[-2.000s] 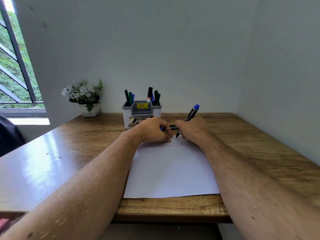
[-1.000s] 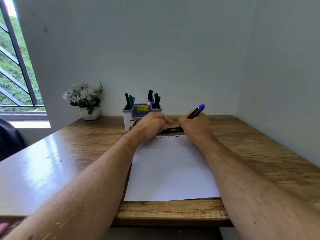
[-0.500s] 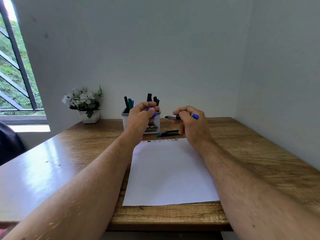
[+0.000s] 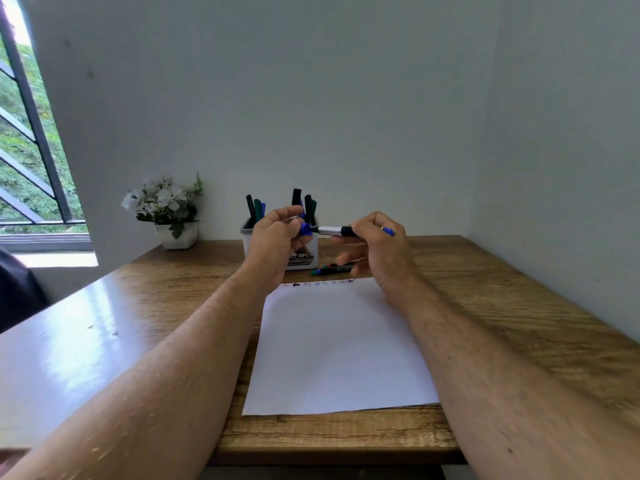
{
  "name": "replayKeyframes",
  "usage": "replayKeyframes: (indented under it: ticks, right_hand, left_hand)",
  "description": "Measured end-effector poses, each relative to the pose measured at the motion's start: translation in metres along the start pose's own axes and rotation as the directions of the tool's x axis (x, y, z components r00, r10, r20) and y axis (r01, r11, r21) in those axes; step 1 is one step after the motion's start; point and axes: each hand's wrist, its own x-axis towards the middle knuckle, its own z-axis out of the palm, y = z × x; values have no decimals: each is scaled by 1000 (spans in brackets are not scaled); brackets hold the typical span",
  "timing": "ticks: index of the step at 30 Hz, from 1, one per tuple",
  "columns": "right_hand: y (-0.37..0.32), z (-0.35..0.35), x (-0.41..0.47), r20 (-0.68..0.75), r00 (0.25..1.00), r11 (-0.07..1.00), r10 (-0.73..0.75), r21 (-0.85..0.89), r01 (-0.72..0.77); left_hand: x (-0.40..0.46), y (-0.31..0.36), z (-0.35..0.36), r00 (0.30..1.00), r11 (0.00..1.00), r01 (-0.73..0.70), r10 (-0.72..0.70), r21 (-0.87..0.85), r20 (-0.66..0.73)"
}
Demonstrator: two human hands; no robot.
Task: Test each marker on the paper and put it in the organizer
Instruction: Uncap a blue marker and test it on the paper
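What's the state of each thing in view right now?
blue marker: uncapped, held level in right hand
blue cap: off, pinched in left hand, at the tip
organizer: upright, holding markers
marker on desk: lying flat
paper: flat, scribbles along far edge

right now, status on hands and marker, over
Left hand pinches blue cap at the tip; right hand grips marker. Not yet capped. Organizer just behind, path open.

daylight from left window (image 4: 31,161), glare on table (image 4: 69,348), wide-angle edge warp.
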Motion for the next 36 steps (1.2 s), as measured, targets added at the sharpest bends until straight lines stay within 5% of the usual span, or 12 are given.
replayKeyframes:
  ticks: [22,27,32,36]
  right_hand:
    - [7,4,4,19,999,985,-47,-163,50]
    - [12,5,5,25,988,923,-152,-355,150]
    - [17,6,6,8,979,901,-205,-389,192]
    - [19,8,6,27,974,863,-223,-460,210]
  left_hand:
    - [1,2,-3,998,997,-31,27,-71,-57]
    - [-4,5,-2,999,986,-49,52,-159,16]
    - [-17,2,7,981,994,-36,14,108,196]
    - [-23,-2,15,964,997,25,-44,74,263]
